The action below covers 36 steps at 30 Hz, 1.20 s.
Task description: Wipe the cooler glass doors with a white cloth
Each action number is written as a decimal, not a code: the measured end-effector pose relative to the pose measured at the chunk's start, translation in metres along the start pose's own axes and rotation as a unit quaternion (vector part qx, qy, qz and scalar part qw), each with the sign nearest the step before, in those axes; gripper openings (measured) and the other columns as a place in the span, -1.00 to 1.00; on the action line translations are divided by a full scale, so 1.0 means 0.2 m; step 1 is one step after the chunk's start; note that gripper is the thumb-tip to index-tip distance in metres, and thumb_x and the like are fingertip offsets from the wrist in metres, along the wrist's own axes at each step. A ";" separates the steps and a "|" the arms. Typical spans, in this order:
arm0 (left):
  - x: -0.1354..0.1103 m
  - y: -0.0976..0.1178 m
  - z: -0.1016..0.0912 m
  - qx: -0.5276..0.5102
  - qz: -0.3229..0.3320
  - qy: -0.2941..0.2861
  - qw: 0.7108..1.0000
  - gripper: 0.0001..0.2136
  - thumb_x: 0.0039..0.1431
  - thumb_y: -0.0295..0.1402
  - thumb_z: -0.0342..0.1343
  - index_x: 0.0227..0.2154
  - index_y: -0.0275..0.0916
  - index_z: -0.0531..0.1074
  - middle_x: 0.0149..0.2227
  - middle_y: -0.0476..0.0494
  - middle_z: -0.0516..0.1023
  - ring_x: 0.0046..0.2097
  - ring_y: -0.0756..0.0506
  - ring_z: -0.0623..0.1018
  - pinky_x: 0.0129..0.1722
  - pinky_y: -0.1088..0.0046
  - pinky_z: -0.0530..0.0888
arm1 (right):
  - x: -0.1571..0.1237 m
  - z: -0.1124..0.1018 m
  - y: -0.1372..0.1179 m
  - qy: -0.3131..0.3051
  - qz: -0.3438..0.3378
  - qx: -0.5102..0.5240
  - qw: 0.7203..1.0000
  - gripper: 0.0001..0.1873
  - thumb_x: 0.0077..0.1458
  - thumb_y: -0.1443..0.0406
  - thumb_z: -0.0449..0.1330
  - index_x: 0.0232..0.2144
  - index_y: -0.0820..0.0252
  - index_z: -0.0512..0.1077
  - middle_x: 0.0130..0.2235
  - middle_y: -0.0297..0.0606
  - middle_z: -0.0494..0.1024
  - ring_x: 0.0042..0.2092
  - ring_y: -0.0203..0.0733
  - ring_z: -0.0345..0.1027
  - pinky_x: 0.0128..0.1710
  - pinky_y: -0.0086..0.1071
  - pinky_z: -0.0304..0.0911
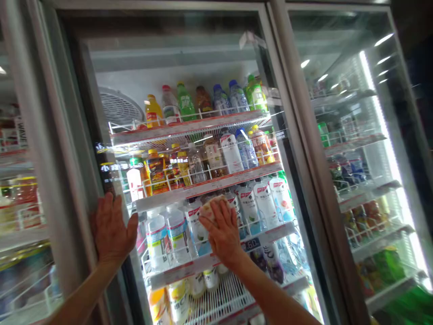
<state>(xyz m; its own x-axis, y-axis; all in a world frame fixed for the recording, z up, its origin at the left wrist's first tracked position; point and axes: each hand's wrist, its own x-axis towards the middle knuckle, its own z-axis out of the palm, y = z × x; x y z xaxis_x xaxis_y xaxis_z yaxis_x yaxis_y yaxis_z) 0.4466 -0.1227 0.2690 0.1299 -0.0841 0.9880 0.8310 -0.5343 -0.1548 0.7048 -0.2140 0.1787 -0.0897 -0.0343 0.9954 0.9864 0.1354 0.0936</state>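
I face a drinks fridge with a glass door. My left hand lies flat with fingers spread on the door's left frame. My right hand presses a pale cloth against the glass, fingers laid over it, at the height of the third shelf. Behind the glass stand rows of bottles: coloured drinks on the top shelf, amber and white bottles on the second, white-labelled bottles on the third.
A second glass-door fridge with stocked shelves stands to the right, its glass reflecting ceiling lights. Another fridge section with shelves is at the left. A fan grille sits inside at the upper left.
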 end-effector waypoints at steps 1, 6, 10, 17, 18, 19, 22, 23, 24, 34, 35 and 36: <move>0.00 0.00 0.00 0.003 0.003 0.004 1.000 -0.42 0.23 -0.14 -0.22 0.26 -0.28 -0.08 0.31 -0.28 -0.05 0.29 -0.33 0.02 0.24 -0.04 0.00 | -0.01 0.00 -0.01 0.001 -0.020 0.010 1.000 -0.55 0.08 0.30 0.07 0.04 -0.15 0.32 0.30 -0.36 0.02 0.31 -0.05 -0.18 0.25 -0.05 -0.26; 0.00 0.00 0.01 0.008 -0.007 0.007 1.000 -0.43 0.23 -0.17 -0.17 0.25 -0.28 -0.06 0.30 -0.31 -0.02 0.31 -0.27 -0.01 0.25 0.02 -0.03 | 0.05 -0.07 0.26 0.086 0.103 -0.044 0.990 -0.55 0.13 0.35 0.00 0.07 -0.02 0.30 0.32 -0.27 -0.04 0.32 -0.01 -0.24 0.23 0.01 -0.21; -0.01 0.01 0.01 -0.006 -0.012 0.001 1.000 -0.41 0.22 -0.18 -0.15 0.26 -0.25 -0.10 0.31 -0.28 -0.05 0.32 -0.26 -0.04 0.26 0.06 -0.06 | 0.11 -0.01 0.15 0.083 0.089 -0.035 0.992 -0.54 0.13 0.36 -0.01 0.09 0.03 0.28 0.31 -0.22 -0.02 0.33 0.01 -0.30 0.22 0.04 -0.21; -0.01 -0.01 0.00 0.026 0.053 -0.004 0.998 -0.44 0.23 -0.30 -0.12 0.26 -0.10 -0.12 0.32 -0.21 -0.09 0.32 -0.23 -0.05 0.25 0.05 -0.09 | 0.15 0.03 0.03 0.037 -0.021 0.016 0.999 -0.59 0.12 0.33 0.02 0.04 0.00 0.33 0.27 -0.27 0.10 0.33 -0.10 -0.26 0.27 -0.06 -0.33; -0.01 0.00 0.00 0.027 0.087 -0.008 0.996 -0.45 0.23 -0.32 -0.12 0.26 -0.06 -0.13 0.31 -0.19 -0.06 0.31 -0.21 -0.02 0.25 0.05 -0.09 | 0.18 0.02 0.07 0.055 0.013 0.003 0.998 -0.59 0.13 0.34 0.02 0.04 0.04 0.33 0.28 -0.23 0.07 0.33 -0.08 -0.29 0.26 -0.05 -0.32; 0.01 0.02 0.00 0.026 0.114 -0.017 0.993 -0.44 0.23 -0.33 -0.12 0.26 -0.04 -0.14 0.31 -0.18 -0.03 0.31 -0.20 0.00 0.25 0.05 -0.08 | 0.20 0.01 0.11 0.068 0.040 -0.010 0.997 -0.58 0.13 0.35 0.01 0.05 0.07 0.32 0.29 -0.20 0.05 0.34 -0.06 -0.31 0.26 -0.04 -0.31; 0.04 0.11 0.02 0.020 0.108 -0.033 0.993 -0.40 0.22 -0.25 -0.08 0.27 -0.09 -0.16 0.31 -0.22 -0.04 0.32 -0.23 -0.07 0.24 0.00 -0.09 | 0.24 0.03 0.07 0.061 0.038 -0.022 0.997 -0.56 0.11 0.35 0.02 0.06 0.09 0.31 0.28 -0.18 0.07 0.34 -0.05 -0.36 0.26 -0.04 -0.33; 0.04 0.15 0.03 0.020 0.087 -0.030 0.996 -0.39 0.21 -0.22 -0.07 0.27 -0.11 -0.16 0.31 -0.24 -0.06 0.33 -0.24 -0.10 0.23 -0.02 -0.09 | 0.25 0.05 0.02 0.046 0.014 -0.017 0.999 -0.55 0.10 0.35 0.03 0.06 0.07 0.31 0.27 -0.20 0.10 0.34 -0.05 -0.36 0.26 -0.04 -0.35; 0.04 0.18 0.04 0.020 0.069 -0.022 0.997 -0.38 0.20 -0.20 -0.05 0.27 -0.13 -0.15 0.31 -0.25 -0.08 0.33 -0.26 -0.12 0.23 -0.03 -0.09 | 0.25 0.07 -0.03 0.028 -0.016 -0.010 0.999 -0.55 0.09 0.33 0.05 0.06 0.05 0.31 0.26 -0.23 0.13 0.34 -0.06 -0.36 0.27 -0.05 -0.37; 0.04 0.20 0.04 -0.007 0.185 -0.027 0.982 -0.42 0.18 -0.23 -0.03 0.25 -0.09 -0.04 0.28 -0.20 0.07 0.31 -0.17 -0.01 0.25 0.12 -0.07 | 0.25 0.03 0.03 0.042 0.054 -0.019 0.997 -0.56 0.10 0.34 0.04 0.06 0.02 0.29 0.29 -0.26 0.04 0.34 -0.09 -0.36 0.27 0.00 -0.35; 0.04 0.20 0.04 -0.008 0.179 -0.025 0.983 -0.43 0.18 -0.23 -0.03 0.24 -0.10 -0.02 0.27 -0.20 0.08 0.31 -0.16 -0.01 0.25 0.13 -0.07 | 0.23 0.03 0.00 0.036 0.048 -0.017 0.998 -0.56 0.09 0.33 0.05 0.05 0.02 0.30 0.29 -0.26 0.04 0.34 -0.08 -0.36 0.27 0.00 -0.36; 0.04 0.20 0.04 -0.009 0.175 -0.025 0.984 -0.44 0.18 -0.23 -0.03 0.24 -0.10 0.00 0.27 -0.20 0.10 0.31 -0.16 0.01 0.25 0.14 -0.06 | 0.20 0.04 -0.03 0.019 0.017 -0.009 1.000 -0.56 0.08 0.33 0.07 0.04 0.01 0.31 0.28 -0.28 0.06 0.34 -0.08 -0.37 0.28 -0.02 -0.37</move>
<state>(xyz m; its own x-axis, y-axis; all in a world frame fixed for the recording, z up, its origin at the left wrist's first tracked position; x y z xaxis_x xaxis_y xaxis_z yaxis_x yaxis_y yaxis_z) 0.4851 -0.1373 0.2708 0.4328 -0.2245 0.8731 0.7217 -0.4941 -0.4848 0.6939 -0.2086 0.2189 -0.0502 -0.0678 0.9964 0.9912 0.1189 0.0581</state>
